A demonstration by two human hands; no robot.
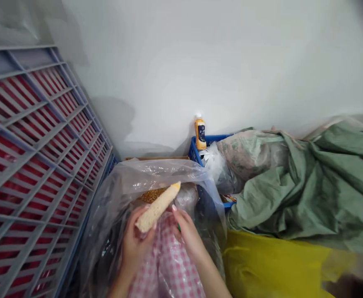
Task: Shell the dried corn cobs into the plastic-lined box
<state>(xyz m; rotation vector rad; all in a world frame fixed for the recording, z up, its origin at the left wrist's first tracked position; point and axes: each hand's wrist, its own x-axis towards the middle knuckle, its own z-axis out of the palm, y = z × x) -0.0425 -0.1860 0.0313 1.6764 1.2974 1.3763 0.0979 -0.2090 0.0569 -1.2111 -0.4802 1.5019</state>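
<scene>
A pale, rough corn cob (158, 208), largely bare of kernels and yellow at its far tip, slants up to the right. My left hand (134, 240) is closed round its lower end. Close by the cob's upper part, my right hand (189, 236) has its fingers curled and its thumb pointing up. A small bit of green (179, 227) shows at its fingers; what it belongs to is hidden. Both hands are over a large clear plastic bag (150, 167). Golden-brown grains (152, 195) lie beyond the cob. Pink-and-white checked cloth (176, 265) is below my wrists.
A stacked grey-blue plastic crate (41, 145) with red contents rises at the left. On the right, a blue basket (194, 152) holds plastic bags and an orange bottle (200, 132). Green sheeting (293, 198) and a yellow bag (271, 265) lie beside it. A white wall (215, 62) stands behind.
</scene>
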